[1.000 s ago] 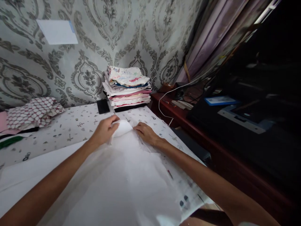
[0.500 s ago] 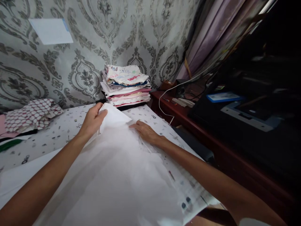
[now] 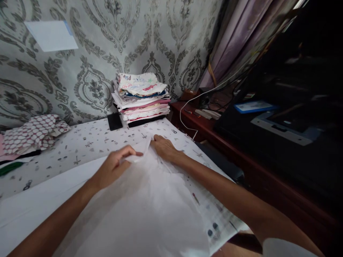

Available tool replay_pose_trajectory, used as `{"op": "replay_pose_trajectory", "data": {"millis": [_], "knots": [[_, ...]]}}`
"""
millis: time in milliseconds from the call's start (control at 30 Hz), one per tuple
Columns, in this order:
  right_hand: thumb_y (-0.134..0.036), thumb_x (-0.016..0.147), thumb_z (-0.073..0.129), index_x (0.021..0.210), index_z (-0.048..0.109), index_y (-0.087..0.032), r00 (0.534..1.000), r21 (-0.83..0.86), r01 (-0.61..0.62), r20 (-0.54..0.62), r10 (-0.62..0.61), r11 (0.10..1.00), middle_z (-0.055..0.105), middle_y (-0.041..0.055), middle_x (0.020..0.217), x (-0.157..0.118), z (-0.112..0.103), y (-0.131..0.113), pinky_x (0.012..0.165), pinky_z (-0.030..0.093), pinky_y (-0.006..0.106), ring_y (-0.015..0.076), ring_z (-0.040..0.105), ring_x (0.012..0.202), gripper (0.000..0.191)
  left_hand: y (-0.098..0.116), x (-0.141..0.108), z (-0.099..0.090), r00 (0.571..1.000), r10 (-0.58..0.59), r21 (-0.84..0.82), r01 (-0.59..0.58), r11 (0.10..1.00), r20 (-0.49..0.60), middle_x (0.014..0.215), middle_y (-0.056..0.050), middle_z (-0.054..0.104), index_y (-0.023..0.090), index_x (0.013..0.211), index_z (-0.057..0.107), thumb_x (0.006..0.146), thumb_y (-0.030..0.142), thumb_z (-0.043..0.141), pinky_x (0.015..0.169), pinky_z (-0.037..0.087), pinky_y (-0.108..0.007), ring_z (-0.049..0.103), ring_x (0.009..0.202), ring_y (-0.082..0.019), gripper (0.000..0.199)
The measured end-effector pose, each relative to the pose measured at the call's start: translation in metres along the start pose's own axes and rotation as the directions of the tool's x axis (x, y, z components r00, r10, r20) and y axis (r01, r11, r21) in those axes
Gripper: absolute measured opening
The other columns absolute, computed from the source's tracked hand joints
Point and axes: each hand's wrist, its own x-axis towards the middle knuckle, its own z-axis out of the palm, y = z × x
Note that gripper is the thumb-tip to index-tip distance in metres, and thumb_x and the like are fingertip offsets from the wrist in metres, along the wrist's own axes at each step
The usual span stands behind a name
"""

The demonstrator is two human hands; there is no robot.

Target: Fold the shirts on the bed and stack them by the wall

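Note:
A thin, slightly sheer white cloth [image 3: 139, 217] spreads from my hands down to the bottom of the view; its exact kind does not show. My left hand [image 3: 116, 166] grips its far edge, thumb and fingers closed on the fabric. Just to the right, my right hand [image 3: 166, 149] pinches the same edge, where a small peak of fabric stands up between the hands. Part of the cloth lies flat to the left, under my left forearm. Beneath it is a white bed sheet [image 3: 88, 141] with small printed figures.
A stack of folded clothes [image 3: 144, 100] stands by the patterned wall, with a flat black object [image 3: 115, 121] beside it. Crumpled dotted cloth [image 3: 34, 134] lies at far left. On the right are a dark red desk [image 3: 211, 132], a white cable [image 3: 184, 121] and a large black screen [image 3: 281, 153].
My left hand has moved right and nearer, bringing its piece of the edge close to my right hand and folding it over. The black object by the stack has come into view.

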Motion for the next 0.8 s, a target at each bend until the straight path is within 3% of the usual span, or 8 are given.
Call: {"op": "replay_pose_trajectory", "data": {"millis": [67,167,333,467,633,800], "knots": [[-0.017,0.097,0.035,0.126,0.062,-0.027,0.999,-0.061,-0.028,0.027,0.029,0.998,0.058,0.0129,0.119,0.001,-0.002,0.000,0.081,0.043,0.038,0.0277,0.053,0.104,0.040,-0.011,-0.012,0.015,0.994,0.030,0.012,-0.032,0.999,0.103,0.128,-0.006,0.069,0.023,0.102,0.061,0.094,0.029,0.048,0.090,0.053,-0.035,0.066,0.114,-0.025,0.016],[-0.015,0.097,0.034,0.125,0.062,-0.026,0.998,-0.094,-0.052,0.033,0.055,0.994,0.057,0.0126,0.119,0.002,-0.001,0.004,0.077,0.043,0.035,0.0265,0.054,0.102,0.041,-0.026,-0.022,0.033,0.991,0.051,0.025,-0.055,0.998,0.127,0.132,-0.006,0.067,0.024,0.105,0.061,0.096,0.027,0.045,0.107,0.045,-0.041,0.058,0.129,-0.025,0.019],[-0.017,0.097,0.036,0.122,0.066,-0.028,0.999,-0.032,-0.034,0.003,0.034,0.999,0.059,0.0087,0.114,0.008,0.003,0.019,0.076,0.042,0.032,0.0234,0.057,0.096,0.041,-0.028,-0.024,0.046,0.991,-0.013,0.029,0.009,1.000,0.132,0.139,-0.007,0.063,0.024,0.108,0.059,0.097,0.025,0.041,0.110,0.044,-0.043,0.054,0.135,-0.025,0.021],[-0.013,0.096,0.037,0.127,0.067,-0.031,1.000,0.056,-0.026,0.014,0.025,0.998,0.061,0.0066,0.112,0.014,0.004,0.031,0.082,0.043,0.031,0.0216,0.060,0.098,0.047,-0.023,-0.024,0.049,0.987,-0.005,0.090,-0.009,0.996,0.159,0.139,-0.009,0.062,0.023,0.109,0.059,0.097,0.023,0.039,0.109,0.045,-0.045,0.054,0.134,-0.026,0.023],[-0.011,0.095,0.041,0.123,0.071,-0.027,0.999,0.178,-0.037,-0.022,0.042,0.983,0.064,0.0057,0.110,0.024,0.006,0.046,0.093,0.042,0.031,0.0186,0.060,0.102,0.044,-0.031,-0.025,0.053,0.978,0.055,0.267,-0.108,0.958,0.199,0.141,-0.009,0.061,0.023,0.126,0.057,0.098,0.022,0.035,0.118,0.035,-0.052,0.052,0.135,-0.025,0.036],[-0.007,0.090,0.046,0.115,0.074,-0.020,0.985,0.249,-0.086,-0.125,0.120,0.965,0.068,0.0068,0.102,0.024,0.003,0.047,0.091,0.046,0.033,0.0185,0.061,0.093,0.040,-0.041,-0.021,0.061,0.959,0.125,0.413,-0.225,0.882,0.255,0.132,-0.006,0.066,0.025,0.142,0.045,0.096,0.015,0.034,0.123,0.030,-0.050,0.047,0.141,-0.021,0.049]]}}
